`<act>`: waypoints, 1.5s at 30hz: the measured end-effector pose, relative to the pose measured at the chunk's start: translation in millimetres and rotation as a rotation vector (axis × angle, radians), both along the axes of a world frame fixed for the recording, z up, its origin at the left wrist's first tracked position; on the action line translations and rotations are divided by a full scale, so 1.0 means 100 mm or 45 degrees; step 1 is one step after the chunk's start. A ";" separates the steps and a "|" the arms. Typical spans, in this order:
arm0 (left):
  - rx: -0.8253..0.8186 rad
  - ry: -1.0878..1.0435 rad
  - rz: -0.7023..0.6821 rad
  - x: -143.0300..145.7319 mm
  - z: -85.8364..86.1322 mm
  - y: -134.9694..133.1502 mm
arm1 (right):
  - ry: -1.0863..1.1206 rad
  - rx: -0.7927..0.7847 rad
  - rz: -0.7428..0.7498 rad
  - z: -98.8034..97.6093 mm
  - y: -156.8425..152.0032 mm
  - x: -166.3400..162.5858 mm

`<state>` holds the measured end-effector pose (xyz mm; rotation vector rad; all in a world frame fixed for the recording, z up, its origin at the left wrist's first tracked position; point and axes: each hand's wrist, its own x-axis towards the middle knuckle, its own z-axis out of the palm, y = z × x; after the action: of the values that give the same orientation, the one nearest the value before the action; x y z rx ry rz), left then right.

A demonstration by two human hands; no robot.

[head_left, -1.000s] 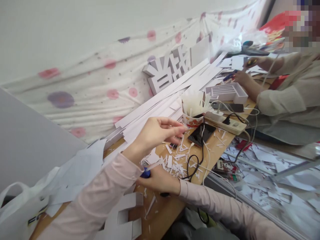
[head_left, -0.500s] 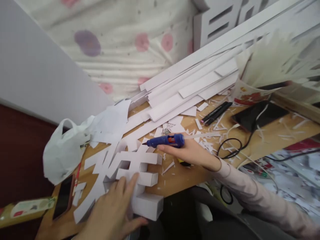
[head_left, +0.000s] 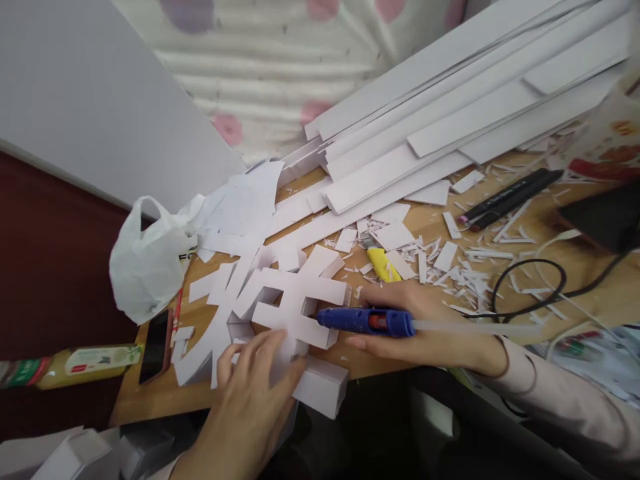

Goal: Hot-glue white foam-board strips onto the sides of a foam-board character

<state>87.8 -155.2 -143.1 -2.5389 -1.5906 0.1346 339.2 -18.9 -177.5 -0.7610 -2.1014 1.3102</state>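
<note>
A blue hot glue gun [head_left: 357, 321] lies in my right hand [head_left: 440, 333], with my fingers wrapped round it. A long translucent glue stick [head_left: 470, 327] sticks out of its rear end. Its nozzle points left and reaches a gap between the strokes of a white raised foam-board character [head_left: 287, 303]; whether the tip touches is hard to tell. My left hand [head_left: 250, 393] grips the lower part of that character, fingers bent over the top and thumb along the right side. Partly behind my right hand is a yellow-handled cutter [head_left: 384, 265].
Long white foam strips [head_left: 425, 140] are stacked at the back. Scraps [head_left: 455, 280], black markers [head_left: 510, 199] and a looped cable [head_left: 530, 263] lie to the right. At the left are a plastic bag [head_left: 145, 267], a phone [head_left: 156, 347] and a bottle [head_left: 90, 367].
The glue gun has come down from above the character to a gap on its right side. My left hand stays on the character. The view has shifted, bringing the bottle further in.
</note>
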 end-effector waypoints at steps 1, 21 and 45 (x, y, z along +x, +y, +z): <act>0.030 -0.014 -0.010 0.00 -0.02 -0.01 | 0.010 0.005 -0.019 -0.02 0.00 -0.01; -0.285 -0.301 -0.266 -0.04 0.14 0.10 | -0.190 0.312 0.044 -0.18 -0.01 -0.17; -0.304 -0.122 -0.346 0.02 0.23 0.06 | -0.167 0.849 -0.031 -0.11 -0.13 -0.14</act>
<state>89.9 -149.5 -119.6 -2.9582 -1.3096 0.1841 325.6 -31.6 -188.9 -0.5785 -2.4078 0.4825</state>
